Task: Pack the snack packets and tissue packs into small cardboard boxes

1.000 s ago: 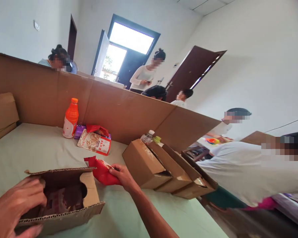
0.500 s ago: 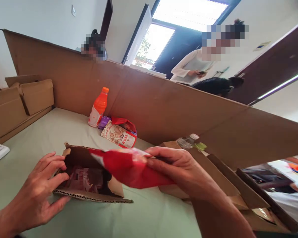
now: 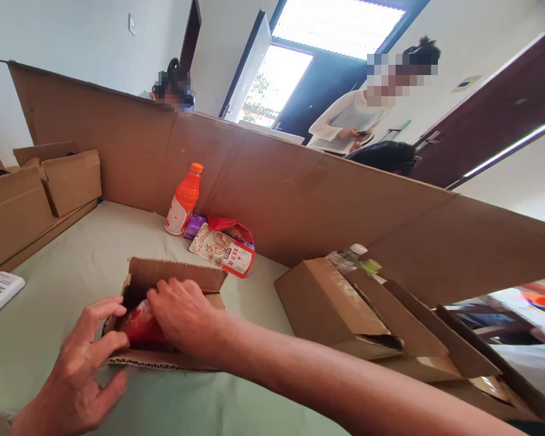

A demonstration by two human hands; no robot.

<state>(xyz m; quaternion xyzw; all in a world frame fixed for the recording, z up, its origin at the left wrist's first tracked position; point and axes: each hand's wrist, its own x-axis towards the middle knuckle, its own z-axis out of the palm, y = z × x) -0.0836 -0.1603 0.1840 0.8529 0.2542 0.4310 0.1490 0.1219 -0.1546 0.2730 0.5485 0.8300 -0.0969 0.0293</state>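
Note:
A small open cardboard box sits on the pale green cloth in front of me. My left hand grips its left end, fingertips bent over the rim and thumb low on the outside. Inside the box is a red snack bag, which my right hand grasps from above. That hand and wrist cover much of the bag and the box's right part. The clear-and-red packet seen in the box earlier is hidden beneath.
Beyond the box stand an orange drink bottle, a purple packet and a squirrel-printed pouch. Cardboard boxes line the right, others the left. A white item lies at left. Behind a cardboard partition are people.
My right hand has carried the red snack bag left and down into the cardboard box. My left hand stays at the box's left end.

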